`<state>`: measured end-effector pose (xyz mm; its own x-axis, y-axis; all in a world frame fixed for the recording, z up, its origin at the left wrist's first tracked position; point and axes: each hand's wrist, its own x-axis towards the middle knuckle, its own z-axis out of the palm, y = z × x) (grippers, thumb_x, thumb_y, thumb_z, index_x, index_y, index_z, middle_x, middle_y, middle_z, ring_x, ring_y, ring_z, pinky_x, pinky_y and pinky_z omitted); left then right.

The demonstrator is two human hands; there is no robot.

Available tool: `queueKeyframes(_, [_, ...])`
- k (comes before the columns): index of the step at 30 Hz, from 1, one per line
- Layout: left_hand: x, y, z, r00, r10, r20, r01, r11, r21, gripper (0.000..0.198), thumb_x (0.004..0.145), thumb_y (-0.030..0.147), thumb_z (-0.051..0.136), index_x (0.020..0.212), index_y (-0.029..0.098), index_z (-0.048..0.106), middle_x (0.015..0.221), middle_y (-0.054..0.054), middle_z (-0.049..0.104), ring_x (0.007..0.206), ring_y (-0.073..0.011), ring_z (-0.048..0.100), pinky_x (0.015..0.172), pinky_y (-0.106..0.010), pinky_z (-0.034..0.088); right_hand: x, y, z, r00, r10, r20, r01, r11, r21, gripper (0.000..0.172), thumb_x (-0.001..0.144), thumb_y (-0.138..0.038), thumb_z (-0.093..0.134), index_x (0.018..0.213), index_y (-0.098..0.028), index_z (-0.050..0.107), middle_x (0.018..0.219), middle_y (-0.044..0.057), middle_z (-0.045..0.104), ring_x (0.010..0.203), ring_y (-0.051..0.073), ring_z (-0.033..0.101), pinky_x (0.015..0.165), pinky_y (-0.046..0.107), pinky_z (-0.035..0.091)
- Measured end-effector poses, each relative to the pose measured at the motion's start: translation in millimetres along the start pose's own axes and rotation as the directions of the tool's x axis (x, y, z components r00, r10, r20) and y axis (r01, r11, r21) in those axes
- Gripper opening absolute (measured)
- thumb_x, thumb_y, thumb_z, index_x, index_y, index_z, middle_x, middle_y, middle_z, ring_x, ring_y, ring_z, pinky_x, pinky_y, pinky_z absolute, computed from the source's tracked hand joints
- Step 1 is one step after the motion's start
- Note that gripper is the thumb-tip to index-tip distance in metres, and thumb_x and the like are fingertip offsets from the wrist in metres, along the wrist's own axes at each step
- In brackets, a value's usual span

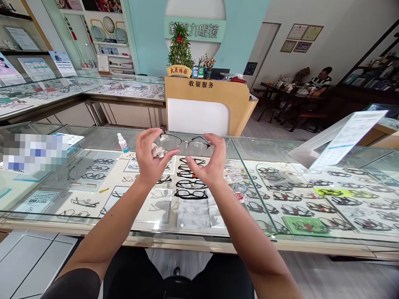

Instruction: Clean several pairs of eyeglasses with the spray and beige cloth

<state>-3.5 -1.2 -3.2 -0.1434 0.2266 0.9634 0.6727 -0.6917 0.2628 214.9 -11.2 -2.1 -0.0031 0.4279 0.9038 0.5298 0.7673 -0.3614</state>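
A pair of eyeglasses [185, 144] with thin dark metal rims and clear lenses is held up over the glass showcase. My left hand [149, 156] pinches its left end between thumb and fingers. At the other end, my right hand [211, 161] grips the frame near the hinge. Both thumbs sit low, below the lenses. Behind my left fingers lies a crumpled whitish cloth-like thing [157, 150], partly hidden. Under the glass, between my forearms, is a column of black-framed eyeglasses [191, 193].
The glass showcase [196, 228] spans my front, with many eyeglasses inside. A white spray bottle [123, 143] stands on it at left. A leaning sign holder [338, 140] is at right. Beyond stand a wooden cashier counter [241, 98] and a seated person [321, 77].
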Motion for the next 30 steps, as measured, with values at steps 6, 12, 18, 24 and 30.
queueKeyframes(6, [15.5, 13.3, -0.8, 0.992, -0.083, -0.092, 0.084, 0.996, 0.001, 0.081, 0.086, 0.082, 0.087, 0.139, 0.024, 0.068, 0.132, -0.013, 0.067, 0.123, -0.0314, 0.067, 0.097, -0.045, 0.059, 8.8, -17.8, 0.1, 0.997, 0.033, -0.065, -0.032, 0.999, 0.012, 0.067, 0.102, -0.059, 0.078, 0.157, -0.027, 0.054, 0.146, 0.021, 0.072, 0.137, 0.04, 0.068, 0.119, 0.063, 0.056])
queueKeyframes(12, [58.3, 29.1, 1.9, 0.978, -0.129, -0.163, 0.116, 0.99, -0.084, 0.081, 0.087, 0.08, 0.087, 0.143, 0.025, 0.066, 0.137, -0.012, 0.066, 0.118, -0.0301, 0.069, 0.1, -0.046, 0.058, 54.9, -40.3, -14.4, 0.993, -0.014, -0.119, 0.01, 0.999, -0.039, 0.069, 0.105, -0.063, 0.075, 0.161, -0.028, 0.054, 0.151, 0.02, 0.072, 0.142, 0.039, 0.069, 0.116, 0.06, 0.061])
queueKeyframes(18, [116.7, 48.2, 5.0, 0.984, -0.126, -0.129, 0.111, 0.987, -0.114, 0.086, 0.086, 0.073, 0.093, 0.156, 0.036, 0.058, 0.156, -0.011, 0.063, 0.148, -0.038, 0.062, 0.117, -0.054, 0.056, 106.2, -57.8, -33.4, 0.978, -0.075, -0.195, 0.046, 0.988, -0.149, 0.067, 0.106, -0.068, 0.071, 0.161, -0.034, 0.054, 0.152, 0.016, 0.072, 0.138, 0.037, 0.072, 0.108, 0.061, 0.065])
queueKeyframes(24, [123.3, 63.9, 3.2, 0.975, -0.18, -0.128, 0.156, 0.971, -0.18, 0.07, 0.091, 0.067, 0.091, 0.147, 0.033, 0.069, 0.147, -0.011, 0.072, 0.135, -0.0348, 0.071, 0.113, -0.053, 0.06, 115.9, -65.1, -47.1, 0.981, -0.007, -0.196, -0.021, 0.99, -0.14, 0.06, 0.104, -0.065, 0.076, 0.153, -0.033, 0.062, 0.144, 0.014, 0.078, 0.13, 0.034, 0.076, 0.102, 0.055, 0.068])
queueKeyframes(30, [121.2, 65.1, -2.8, 0.971, -0.235, -0.051, 0.223, 0.959, -0.172, 0.056, 0.086, 0.053, 0.1, 0.134, 0.032, 0.082, 0.132, -0.008, 0.082, 0.112, -0.0288, 0.078, 0.101, -0.048, 0.065, 110.3, -64.2, -52.3, 0.976, 0.056, -0.212, -0.093, 0.981, -0.171, 0.053, 0.1, -0.061, 0.082, 0.141, -0.03, 0.07, 0.131, 0.012, 0.083, 0.12, 0.032, 0.08, 0.099, 0.052, 0.068])
